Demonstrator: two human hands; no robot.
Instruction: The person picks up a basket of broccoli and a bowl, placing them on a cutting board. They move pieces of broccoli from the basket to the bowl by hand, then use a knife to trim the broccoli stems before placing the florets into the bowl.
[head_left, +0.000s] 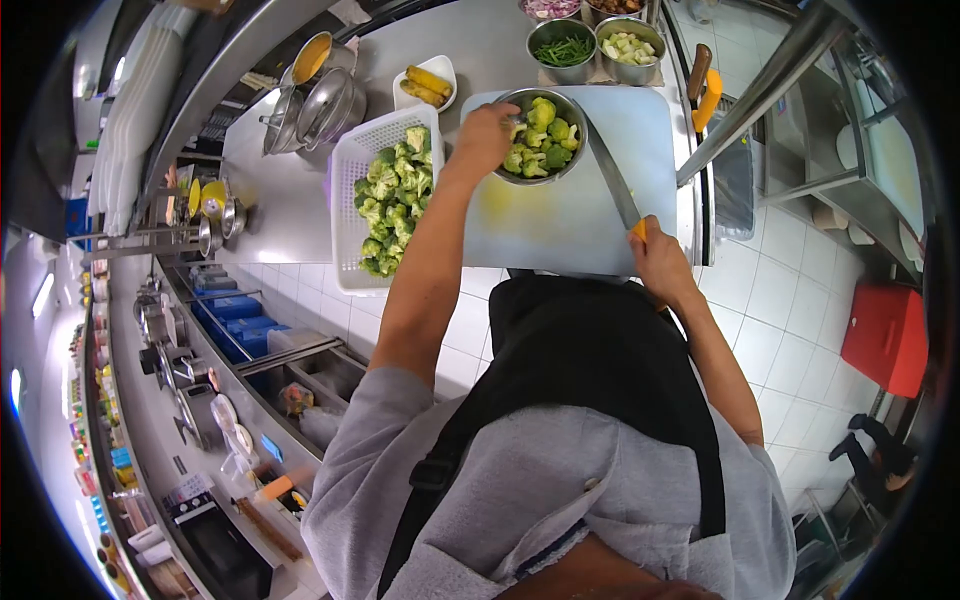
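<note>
On the cutting board (560,235) stands a round metal bowl (533,180) with cut broccoli florets (541,138) inside. My left hand (485,138) is closed over the bowl's left rim, its fingertips just inside near the florets. My right hand (661,260) grips the yellow handle of a large knife (611,175). The blade lies along the right side of the bowl, its tip pointing away from me. Left of the board, a white perforated basket (345,215) holds many more broccoli florets. A yellow-green stain marks the board below the bowl.
Behind the board stand metal containers of green beans (563,51) and pale chopped vegetable (628,48). A white dish (452,85) holds yellow pieces. Stacked metal bowls (330,108) sit farther left. Another yellow handle (708,100) shows at the board's right. A person's legs (860,440) appear far right.
</note>
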